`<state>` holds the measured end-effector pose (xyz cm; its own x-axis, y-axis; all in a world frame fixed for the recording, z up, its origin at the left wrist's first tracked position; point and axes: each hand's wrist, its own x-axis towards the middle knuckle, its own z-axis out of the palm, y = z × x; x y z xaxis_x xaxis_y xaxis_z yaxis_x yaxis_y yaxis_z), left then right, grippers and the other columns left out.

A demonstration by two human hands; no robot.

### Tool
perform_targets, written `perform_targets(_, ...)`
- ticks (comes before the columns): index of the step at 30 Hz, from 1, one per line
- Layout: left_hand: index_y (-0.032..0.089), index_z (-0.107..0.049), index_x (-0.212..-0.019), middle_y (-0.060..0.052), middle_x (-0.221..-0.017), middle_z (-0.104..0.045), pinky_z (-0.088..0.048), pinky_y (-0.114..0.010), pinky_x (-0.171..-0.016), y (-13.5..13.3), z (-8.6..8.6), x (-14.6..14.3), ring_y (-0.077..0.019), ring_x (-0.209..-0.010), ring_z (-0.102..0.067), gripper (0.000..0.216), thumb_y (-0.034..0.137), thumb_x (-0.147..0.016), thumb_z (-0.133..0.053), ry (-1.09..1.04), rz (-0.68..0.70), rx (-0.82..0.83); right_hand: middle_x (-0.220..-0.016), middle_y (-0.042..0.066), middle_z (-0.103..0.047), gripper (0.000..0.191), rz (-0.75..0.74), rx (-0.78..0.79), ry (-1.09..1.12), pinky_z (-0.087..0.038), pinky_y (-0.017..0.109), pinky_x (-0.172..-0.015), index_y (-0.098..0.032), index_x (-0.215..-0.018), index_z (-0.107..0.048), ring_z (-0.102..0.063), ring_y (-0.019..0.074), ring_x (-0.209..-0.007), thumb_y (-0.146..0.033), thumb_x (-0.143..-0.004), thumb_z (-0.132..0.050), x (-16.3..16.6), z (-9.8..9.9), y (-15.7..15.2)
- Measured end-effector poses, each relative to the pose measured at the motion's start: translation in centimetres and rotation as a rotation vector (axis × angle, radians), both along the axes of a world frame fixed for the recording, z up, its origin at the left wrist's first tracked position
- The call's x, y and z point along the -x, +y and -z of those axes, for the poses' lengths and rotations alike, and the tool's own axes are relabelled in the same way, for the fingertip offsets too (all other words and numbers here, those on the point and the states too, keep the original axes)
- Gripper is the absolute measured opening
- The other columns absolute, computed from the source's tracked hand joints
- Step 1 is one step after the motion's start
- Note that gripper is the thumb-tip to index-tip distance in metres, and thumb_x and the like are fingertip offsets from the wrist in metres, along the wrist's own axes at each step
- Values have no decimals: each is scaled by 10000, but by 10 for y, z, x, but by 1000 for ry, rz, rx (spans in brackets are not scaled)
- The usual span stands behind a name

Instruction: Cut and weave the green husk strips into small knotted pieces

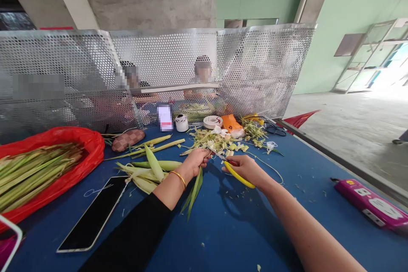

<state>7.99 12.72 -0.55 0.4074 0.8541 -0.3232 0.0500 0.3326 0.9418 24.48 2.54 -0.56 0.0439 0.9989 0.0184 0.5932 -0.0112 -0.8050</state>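
My left hand (195, 163), with a gold bangle at its wrist, is closed on a long green leaf (194, 193) that looks like corn husk and hangs below the fingers. Yellow-handled scissors (238, 175) are in my right hand (247, 170), their blades pointing at the left fingertips. Whether the blades touch the leaf is too small to tell. Beside my left wrist lies a heap of pale green husks (145, 176). Leafy trimmings (219, 142) are spread just beyond both hands.
A red bag (91, 138) of long stalks stands left, near a dark tablet (95, 216) and checkered pouch (129, 140). A phone (165, 118), spool (181, 123), tape roll (213, 122) and orange packet (231, 124) line the perforated screen (165, 55). A purple pack (369, 204) lies right. People sit behind the screen.
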Motion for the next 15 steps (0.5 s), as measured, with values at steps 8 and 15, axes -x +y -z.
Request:
perform_targets(8,96,-646,-707,30,-560,-494,-167,-153,-407,-6,-3,2,-19,-417,-331,105,189,-748,-673,-16,-9,45,-623,-27,-584,385,20,-46,-147,-355,223,-531,-189,-883,-720,-500,134,-569,-525,-732,-609,3,-5,-3)
perform_targets(15,82,-642,-768,28,-612,-452,-211,-135,-380,-29,-26,20,-17,-426,-342,197,257,-852,-609,-174,-18,70,-920,135,-708,371,239,-29,-473,-415,305,-660,-185,-1126,-658,-652,292,-849,-268,-773,-580,1,1,0)
